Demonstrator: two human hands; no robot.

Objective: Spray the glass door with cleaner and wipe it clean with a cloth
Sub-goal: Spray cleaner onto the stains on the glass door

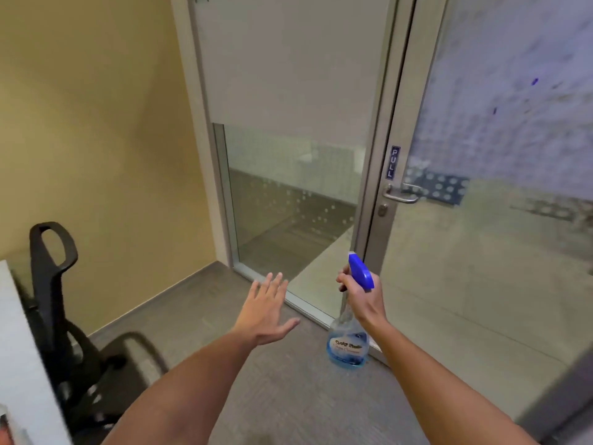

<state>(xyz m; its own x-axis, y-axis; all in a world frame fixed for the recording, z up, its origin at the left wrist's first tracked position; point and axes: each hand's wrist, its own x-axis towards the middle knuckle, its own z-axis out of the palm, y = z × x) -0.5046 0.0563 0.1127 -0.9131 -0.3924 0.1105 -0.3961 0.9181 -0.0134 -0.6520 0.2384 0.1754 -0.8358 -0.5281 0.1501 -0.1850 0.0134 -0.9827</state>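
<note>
Glass door [487, 252] fills the right side of the view, its metal frame running up beside a fixed glass panel [288, 194] whose upper part is frosted. On the door's frame sits a small blue sign [392, 162] reading PULL, with a metal lever handle [402, 193] just below it and a round lock [382, 210] under that. The upper pane of the door looks mottled and hazy, with a couple of small dark blue marks on it. Right hand [362, 297] is raised in front of the door's lower frame, its grip closed around the neck of a spray bottle [348, 345]; the blue trigger head [360, 271] rises above the knuckles and points toward the door, while the clear body with blue liquid and a label hangs below the hand, above the floor. Left hand [268, 313] is stretched forward, palm down, fingers spread wide and holding nothing, hovering over the grey carpeted floor [282, 396] near the sill of the fixed panel. To the left, a black office chair [61, 309] stands against the yellow wall [90, 139], well apart from both hands, and a pale tabletop edge [19, 364] cuts into the lower left corner just beside the chair. Nothing lies between the bottle and the door glass.
</note>
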